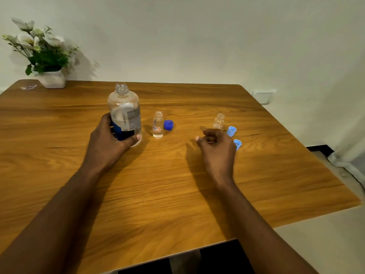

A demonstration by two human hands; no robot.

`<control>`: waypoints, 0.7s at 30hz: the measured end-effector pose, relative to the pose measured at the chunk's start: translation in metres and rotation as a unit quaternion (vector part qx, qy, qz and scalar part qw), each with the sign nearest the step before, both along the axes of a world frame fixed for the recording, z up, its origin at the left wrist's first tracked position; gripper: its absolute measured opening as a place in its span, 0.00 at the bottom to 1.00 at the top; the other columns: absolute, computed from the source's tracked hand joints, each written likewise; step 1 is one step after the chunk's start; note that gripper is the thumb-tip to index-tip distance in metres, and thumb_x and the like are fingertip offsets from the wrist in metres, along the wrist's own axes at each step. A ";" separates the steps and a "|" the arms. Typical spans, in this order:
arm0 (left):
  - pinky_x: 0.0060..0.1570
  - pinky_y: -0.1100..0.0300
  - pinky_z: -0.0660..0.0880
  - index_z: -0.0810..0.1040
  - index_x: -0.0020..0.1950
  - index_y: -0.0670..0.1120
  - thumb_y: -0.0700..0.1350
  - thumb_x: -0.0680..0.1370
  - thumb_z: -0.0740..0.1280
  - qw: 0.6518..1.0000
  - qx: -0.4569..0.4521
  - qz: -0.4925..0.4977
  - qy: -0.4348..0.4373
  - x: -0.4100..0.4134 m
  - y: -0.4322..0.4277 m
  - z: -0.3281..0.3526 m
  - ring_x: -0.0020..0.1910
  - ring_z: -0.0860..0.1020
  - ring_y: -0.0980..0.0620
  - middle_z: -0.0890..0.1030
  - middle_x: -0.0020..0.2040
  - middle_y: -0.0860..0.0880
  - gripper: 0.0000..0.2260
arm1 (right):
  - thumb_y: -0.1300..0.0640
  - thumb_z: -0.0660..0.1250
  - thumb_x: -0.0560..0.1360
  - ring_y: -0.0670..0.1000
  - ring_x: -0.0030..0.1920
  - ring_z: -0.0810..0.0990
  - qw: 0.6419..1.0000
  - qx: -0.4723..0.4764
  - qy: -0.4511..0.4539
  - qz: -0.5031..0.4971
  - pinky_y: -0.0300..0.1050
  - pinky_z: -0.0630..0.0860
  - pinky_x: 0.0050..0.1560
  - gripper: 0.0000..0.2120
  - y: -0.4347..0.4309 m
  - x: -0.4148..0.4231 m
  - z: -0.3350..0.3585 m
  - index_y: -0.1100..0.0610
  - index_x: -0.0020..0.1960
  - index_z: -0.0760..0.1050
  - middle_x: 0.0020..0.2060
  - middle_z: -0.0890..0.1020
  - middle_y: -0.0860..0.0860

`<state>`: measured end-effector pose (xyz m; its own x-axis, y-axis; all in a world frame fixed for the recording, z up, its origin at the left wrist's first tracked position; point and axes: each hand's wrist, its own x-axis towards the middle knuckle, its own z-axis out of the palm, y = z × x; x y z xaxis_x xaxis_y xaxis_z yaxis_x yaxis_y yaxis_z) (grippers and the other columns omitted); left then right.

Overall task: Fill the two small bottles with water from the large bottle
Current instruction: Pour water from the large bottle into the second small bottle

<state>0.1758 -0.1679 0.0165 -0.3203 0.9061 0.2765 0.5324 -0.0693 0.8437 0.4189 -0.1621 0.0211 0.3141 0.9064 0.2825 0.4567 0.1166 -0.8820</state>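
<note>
Nearest the viewer, two bare forearms are reaching out over a wooden table [167, 204] from its near edge. On the left, the left hand [106, 139] is gripping the lower part of the large bottle [126, 111], with fingers and thumb wrapping around its blue label. The bottle is standing upright on the table with no cap on its neck. On the right, the right hand [217, 149] is sitting low over the table with its fingers loosely curling inward, and it is not visibly holding anything. Just right of this hand, two light blue caps [231, 131] are lying on the wood, one nearer than the other. Just beyond the right hand's fingers, an uncapped small bottle [219, 121] is standing upright; its contents are too faint to judge. Between the hands, close to the large bottle, a second small bottle [158, 125] is standing open and showing clear water inside, with a dark blue cap [168, 124] lying just to its right. Farthest away, at the far left corner, white flowers in a white pot [53, 79] are standing against the pale wall.
</note>
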 end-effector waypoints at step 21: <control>0.51 0.60 0.69 0.68 0.69 0.49 0.46 0.68 0.78 1.000 0.003 0.000 -0.015 0.000 -0.003 0.000 0.56 0.74 0.54 0.77 0.64 0.49 0.33 | 0.57 0.73 0.71 0.50 0.37 0.79 0.994 -0.035 -0.045 -0.096 0.35 0.62 0.32 0.05 0.042 0.014 -0.007 0.58 0.43 0.81 0.38 0.84 0.50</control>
<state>0.1763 -0.1707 0.0169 -0.3291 0.9044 0.2715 0.5069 -0.0733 0.8589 0.4325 -0.1206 0.0144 0.4601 0.8504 0.2553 0.5416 -0.0410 -0.8396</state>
